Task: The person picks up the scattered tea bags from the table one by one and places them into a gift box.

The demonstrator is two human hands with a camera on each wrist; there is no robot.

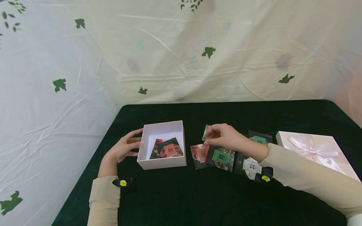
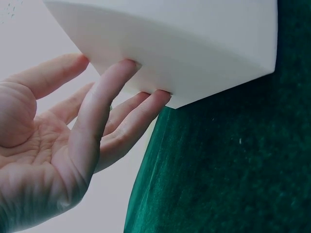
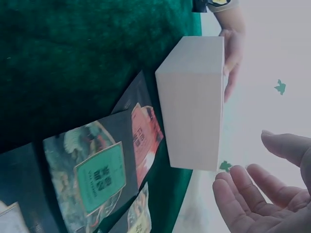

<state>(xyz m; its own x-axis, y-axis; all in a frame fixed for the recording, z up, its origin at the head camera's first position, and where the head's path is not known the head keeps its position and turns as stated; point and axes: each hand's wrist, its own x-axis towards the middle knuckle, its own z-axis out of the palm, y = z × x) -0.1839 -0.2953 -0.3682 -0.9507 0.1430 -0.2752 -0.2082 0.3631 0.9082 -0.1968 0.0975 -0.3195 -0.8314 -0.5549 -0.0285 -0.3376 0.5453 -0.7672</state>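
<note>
Rested the left hand [image 1: 123,149] by its fingertips against the left wall of the white box [image 1: 162,163], with fingers spread, nearly straight and grasping nothing, probably to steady the box against sliding. Showed the box upright on the dark green cloth [image 1: 181,201], with open side up, apparently to give access from above. Contained, toward the front wall, an upper red-labelled packet [image 1: 171,150] overlapping a lower packet [image 1: 155,153]. Held the right hand [image 1: 226,136] above the loose packets beside the box, with fingers loosely bent, parted from the thumb and empty in the right wrist view, seemingly low for easy reach. Included near that hand a yellow-labelled packet [image 3: 140,221], partly hidden. Displayed a loose red-labelled packet [image 1: 202,153] nearest the box, a green-labelled packet [image 1: 222,157] partly over it, then a white-labelled packet [image 1: 251,168], perhaps fanned to expose each label. Showed a second green-labelled packet [image 1: 259,140] beyond the right forearm. Included at far right a ribboned pink lid or box [image 1: 311,150], likely set apart for working room; could not tell which.
</note>
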